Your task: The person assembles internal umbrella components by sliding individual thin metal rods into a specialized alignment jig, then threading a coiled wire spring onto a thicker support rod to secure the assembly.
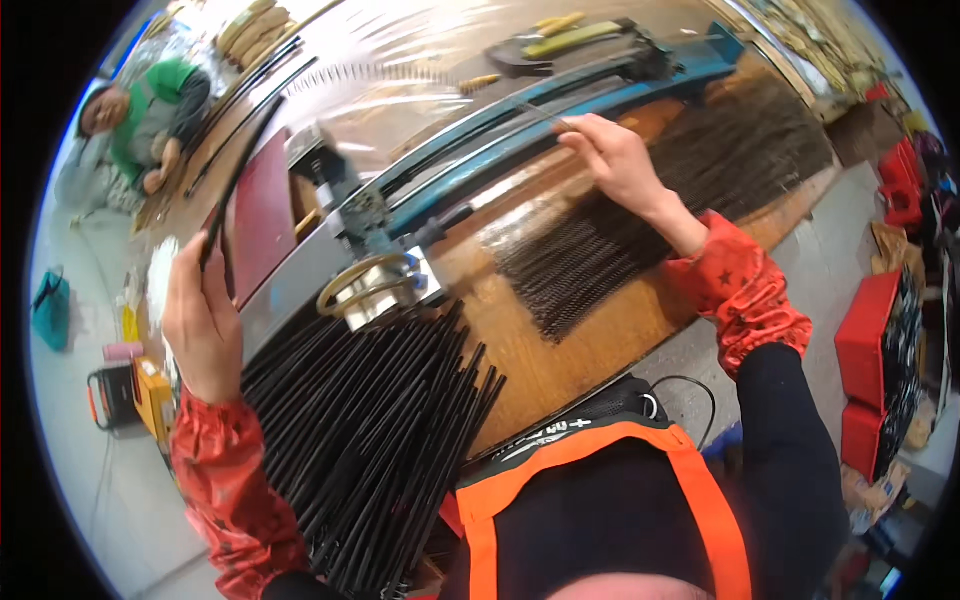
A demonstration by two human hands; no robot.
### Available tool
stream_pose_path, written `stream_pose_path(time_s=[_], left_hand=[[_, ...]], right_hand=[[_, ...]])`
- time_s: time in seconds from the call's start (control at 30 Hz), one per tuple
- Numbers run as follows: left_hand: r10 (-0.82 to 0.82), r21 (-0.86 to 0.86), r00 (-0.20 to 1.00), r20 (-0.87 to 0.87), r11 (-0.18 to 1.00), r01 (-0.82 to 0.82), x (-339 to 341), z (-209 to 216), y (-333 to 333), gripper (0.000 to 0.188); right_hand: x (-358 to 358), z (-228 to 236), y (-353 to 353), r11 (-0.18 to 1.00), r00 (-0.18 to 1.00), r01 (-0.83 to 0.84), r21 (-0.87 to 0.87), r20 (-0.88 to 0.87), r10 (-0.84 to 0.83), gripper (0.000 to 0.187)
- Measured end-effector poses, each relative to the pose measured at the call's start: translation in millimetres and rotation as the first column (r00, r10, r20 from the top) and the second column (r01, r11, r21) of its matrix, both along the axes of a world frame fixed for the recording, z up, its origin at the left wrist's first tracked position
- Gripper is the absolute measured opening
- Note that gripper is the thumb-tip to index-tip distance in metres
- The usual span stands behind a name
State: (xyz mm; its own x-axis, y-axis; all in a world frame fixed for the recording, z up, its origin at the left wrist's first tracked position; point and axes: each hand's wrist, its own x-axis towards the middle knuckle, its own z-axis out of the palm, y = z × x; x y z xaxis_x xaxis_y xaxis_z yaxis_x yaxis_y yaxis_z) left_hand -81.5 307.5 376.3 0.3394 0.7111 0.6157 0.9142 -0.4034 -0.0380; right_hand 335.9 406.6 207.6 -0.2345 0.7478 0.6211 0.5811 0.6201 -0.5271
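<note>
Both hands grip — left hand (203, 325) a slim black rod (243, 163), right hand (622, 165) a thin grey rod (539, 112)

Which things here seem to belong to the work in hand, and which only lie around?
Likely in use:
long black rod in left hand
thin grey rod in right hand
long teal metal rail
bundle of black rods
layer of dark ridged strands

Probably lying about:
two red boxes
teal bag

The black rods (370, 440) are gleaming smooth and glossy, the coil springs (590, 260) are showing dull, ridged metal, the wooden tabletop (535, 375) is bearing a sheen, the teal machine bed (490, 165) is looking like painted metal, the red oversleeves (745, 285) are crinkling like shiny cloth
</note>
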Motion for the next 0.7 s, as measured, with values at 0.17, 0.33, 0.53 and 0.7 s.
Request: stream_pose_path(time_s=[0.17,0.33,0.53,0.7], left_hand=[[0.026,0.042,0.995,0.093,0.999,-0.03,-33.9,11.6,-4.4,0.024],[0.059,0.002,0.972,0.225,0.998,-0.061,-45.4,12.1,-28.7,0.025],[0.293,-0.093,0.942,0.166,0.955,-0.281,-95.2,-8.1,-82.3,0.026],[0.27,-0.14,0.919,0.288,0.961,-0.239,-109.9,-33.3,-87.5,0.027]], right_hand=[[-68.0,14.8,24.8,0.826,0.918,-0.364,-0.431,-0.317,0.239,0.024],[-197.7,58.4,44.0,0.723,0.738,-0.667,-0.179,-0.285,0.611,0.018],[-245.0,59.8,50.4,0.762,0.763,-0.646,-0.045,-0.013,0.647,0.017],[-258.9,63.3,49.0,0.775,0.771,-0.629,-0.056,0.078,0.632,0.019]])
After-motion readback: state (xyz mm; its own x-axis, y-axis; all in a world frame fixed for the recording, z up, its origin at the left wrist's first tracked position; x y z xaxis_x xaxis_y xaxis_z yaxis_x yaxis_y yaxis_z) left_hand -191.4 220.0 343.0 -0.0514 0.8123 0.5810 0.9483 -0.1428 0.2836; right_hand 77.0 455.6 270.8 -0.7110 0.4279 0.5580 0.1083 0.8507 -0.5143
